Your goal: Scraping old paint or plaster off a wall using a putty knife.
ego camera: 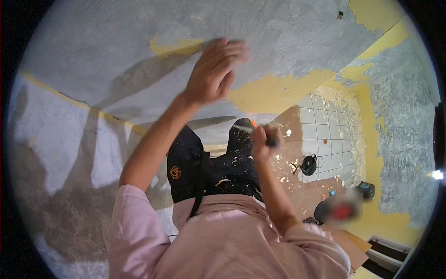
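Note:
My left hand is raised in front of the wall, with blurred, loosely bent fingers and nothing visible in it. Whether its fingertips touch the surface I cannot tell. The wall is mostly bare grey, with ragged patches of yellow paint. Lower and to the right, my right hand is closed around the dark handle of a hand tool, probably a scraper. Its thin pale blade points left, over my dark trouser knee. Pale flakes speckle the trousers.
Paint flakes litter the tiled floor and a brown floor covering. A black corded object lies there. Near the right wall stand a dark box and a partly blurred dark shape. Cardboard lies at lower right.

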Available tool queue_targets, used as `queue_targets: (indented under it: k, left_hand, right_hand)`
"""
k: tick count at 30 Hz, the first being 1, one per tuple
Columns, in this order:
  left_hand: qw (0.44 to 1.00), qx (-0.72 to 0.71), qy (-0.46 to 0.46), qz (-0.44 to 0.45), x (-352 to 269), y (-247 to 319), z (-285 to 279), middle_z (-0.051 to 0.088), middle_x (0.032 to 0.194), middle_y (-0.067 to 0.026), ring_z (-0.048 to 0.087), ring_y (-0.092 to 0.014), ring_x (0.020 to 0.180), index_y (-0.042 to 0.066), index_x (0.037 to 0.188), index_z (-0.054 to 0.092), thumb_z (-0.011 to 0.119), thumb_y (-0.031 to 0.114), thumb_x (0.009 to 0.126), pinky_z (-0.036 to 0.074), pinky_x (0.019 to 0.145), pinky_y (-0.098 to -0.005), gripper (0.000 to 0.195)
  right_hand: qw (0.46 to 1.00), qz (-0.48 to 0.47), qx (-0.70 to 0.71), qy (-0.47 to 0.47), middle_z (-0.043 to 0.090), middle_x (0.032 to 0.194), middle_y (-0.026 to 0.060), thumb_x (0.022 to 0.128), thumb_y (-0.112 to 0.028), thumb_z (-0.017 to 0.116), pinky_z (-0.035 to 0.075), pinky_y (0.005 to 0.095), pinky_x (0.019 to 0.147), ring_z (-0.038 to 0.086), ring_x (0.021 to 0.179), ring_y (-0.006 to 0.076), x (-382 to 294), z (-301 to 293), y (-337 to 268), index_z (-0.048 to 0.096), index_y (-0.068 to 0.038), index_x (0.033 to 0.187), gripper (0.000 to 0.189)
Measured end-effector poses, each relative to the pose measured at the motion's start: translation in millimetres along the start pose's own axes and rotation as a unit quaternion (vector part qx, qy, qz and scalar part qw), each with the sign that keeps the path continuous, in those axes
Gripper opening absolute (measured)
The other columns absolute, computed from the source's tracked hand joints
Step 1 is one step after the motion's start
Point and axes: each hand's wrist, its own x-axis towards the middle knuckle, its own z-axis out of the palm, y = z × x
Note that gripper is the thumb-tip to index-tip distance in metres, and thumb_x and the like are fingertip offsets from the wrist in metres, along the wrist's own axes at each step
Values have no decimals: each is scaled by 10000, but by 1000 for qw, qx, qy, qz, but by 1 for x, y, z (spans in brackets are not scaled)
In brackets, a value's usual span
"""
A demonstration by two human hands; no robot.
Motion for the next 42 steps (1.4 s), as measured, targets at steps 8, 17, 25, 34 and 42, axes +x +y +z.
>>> queue_targets:
  k: [8, 17, 25, 34, 42]
  left_hand:
    - [631, -545, -2, -552, -186, 212, -7, 483, 1148, -63, 462, -160, 1101, 105, 1274, 432, 506, 406, 880, 371, 922, -314, 501]
    - [450, -664, -29, -597, -147, 154, -54, 493, 1244, -120, 445, -188, 1148, -24, 1223, 460, 296, 467, 934, 313, 993, -323, 593]
    - [533, -597, -49, -597, -168, 180, -79, 373, 1281, -50, 394, -147, 1180, 39, 1341, 289, 376, 640, 835, 342, 970, -301, 790]
    - [569, -534, -171, -602, -121, 180, -64, 353, 1344, -140, 376, -246, 1222, 41, 1344, 272, 553, 180, 876, 362, 953, -349, 564]
    - [800, -343, -143, -471, -60, 104, -46, 537, 1159, -88, 489, -205, 1104, 18, 1176, 476, 550, 233, 880, 364, 947, -334, 374]
  right_hand:
    - [948, -17, -43, -314, 558, 605, 124, 666, -184, 707, 440, 330, 486, 567, 521, 280, -77, -19, -63, 546, -38, 710, 222]
    - [843, -101, -7, -528, 580, 666, 103, 667, -256, 753, 435, 366, 580, 572, 595, 284, -42, 36, -80, 536, -47, 786, 324]
    - [920, -40, 61, -386, 586, 692, 94, 696, -166, 739, 452, 300, 541, 581, 604, 224, -54, 39, -84, 571, -30, 693, 215]
    - [965, 246, -34, -83, 538, 662, 31, 825, -161, 568, 386, 228, 455, 505, 540, 98, 48, -78, -64, 558, -45, 826, 116]
    - [923, -196, 264, 198, 313, 476, -32, 834, -220, 471, 217, 243, 384, 252, 384, 79, 152, -150, -197, 344, -150, 558, 311]
